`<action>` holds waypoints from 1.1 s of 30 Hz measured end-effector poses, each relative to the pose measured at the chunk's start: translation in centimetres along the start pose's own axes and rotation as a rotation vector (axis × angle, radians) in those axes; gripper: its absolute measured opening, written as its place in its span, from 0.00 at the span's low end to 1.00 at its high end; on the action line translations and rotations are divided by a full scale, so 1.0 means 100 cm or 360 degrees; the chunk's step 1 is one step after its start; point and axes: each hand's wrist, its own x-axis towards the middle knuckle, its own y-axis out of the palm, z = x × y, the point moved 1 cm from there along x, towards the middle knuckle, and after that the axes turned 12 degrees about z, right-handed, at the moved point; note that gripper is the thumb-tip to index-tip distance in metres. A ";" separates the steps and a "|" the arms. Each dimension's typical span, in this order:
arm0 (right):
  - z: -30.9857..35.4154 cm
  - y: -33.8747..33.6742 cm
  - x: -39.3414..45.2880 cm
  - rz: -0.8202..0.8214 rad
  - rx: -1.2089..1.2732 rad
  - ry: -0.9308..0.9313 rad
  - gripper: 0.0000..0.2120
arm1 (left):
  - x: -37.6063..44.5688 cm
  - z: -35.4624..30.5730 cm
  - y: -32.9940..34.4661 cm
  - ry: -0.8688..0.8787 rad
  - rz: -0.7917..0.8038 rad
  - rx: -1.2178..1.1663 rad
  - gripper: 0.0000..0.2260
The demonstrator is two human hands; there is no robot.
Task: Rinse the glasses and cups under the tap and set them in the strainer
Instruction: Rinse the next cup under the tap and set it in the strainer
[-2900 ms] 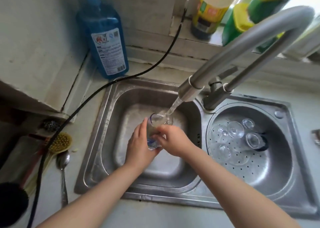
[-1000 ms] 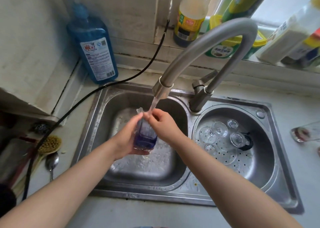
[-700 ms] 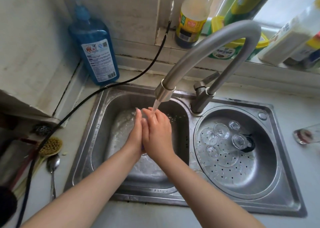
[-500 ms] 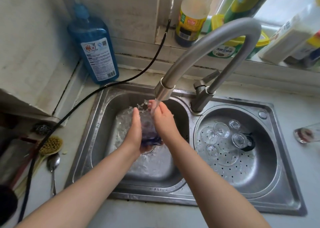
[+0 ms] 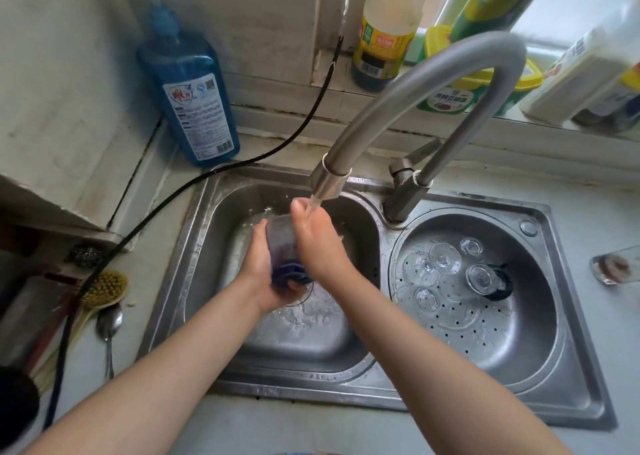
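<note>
At frame centre, the left hand (image 5: pixel 258 267) and right hand (image 5: pixel 317 243) clasp a blue-tinted glass (image 5: pixel 282 246) between them under the tap (image 5: pixel 327 182), over the left basin. In the strainer (image 5: pixel 512 347) at right lie several upturned clear glasses (image 5: pixel 445 259).

A blue soap bottle (image 5: pixel 194 104) stands left of a black cable (image 5: pixel 287 139).

Two hands (image 5: pixel 260 264) (image 5: pixel 317 243) meet on one blue-tinted glass (image 5: pixel 282 246). Five clear glasses (image 5: pixel 445 258) stand upturned in the one strainer (image 5: pixel 519 343). One glass (image 5: pixel 614 266) lies on the right counter (image 5: pixel 602 212). One tap (image 5: pixel 415 84), one spoon (image 5: pixel 109 326), one brush (image 5: pixel 104 286).
</note>
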 end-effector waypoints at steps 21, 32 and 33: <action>-0.001 -0.016 0.000 0.0052 -0.0126 0.0047 0.20 | -0.013 0.008 0.007 0.0333 -0.0031 0.0672 0.31; -0.021 0.006 -0.003 -0.0042 -0.0193 0.0206 0.31 | -0.001 0.014 0.004 0.0125 0.0141 0.0032 0.29; -0.025 -0.004 0.007 -0.0094 -0.0115 0.0303 0.30 | -0.002 0.013 0.005 0.0078 0.0090 0.0048 0.30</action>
